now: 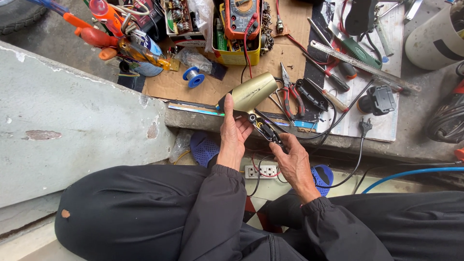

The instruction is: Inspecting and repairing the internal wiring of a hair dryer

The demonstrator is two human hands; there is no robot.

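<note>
A sheet of cardboard (193,84) is lying across the concrete ledge (87,121), carrying a yellow box (237,55) with an orange multimeter (240,17). Above the ledge's edge, the left hand (234,133) is gripping a gold hair dryer body (251,92), thumb lying along its barrel. The right hand (292,157) is closing on the dryer's opened black handle (268,133), possibly pinching wires there. Red-handled pliers (291,94) are resting just beside the dryer, and a blue solder spool (195,76) is sitting near the box.
</note>
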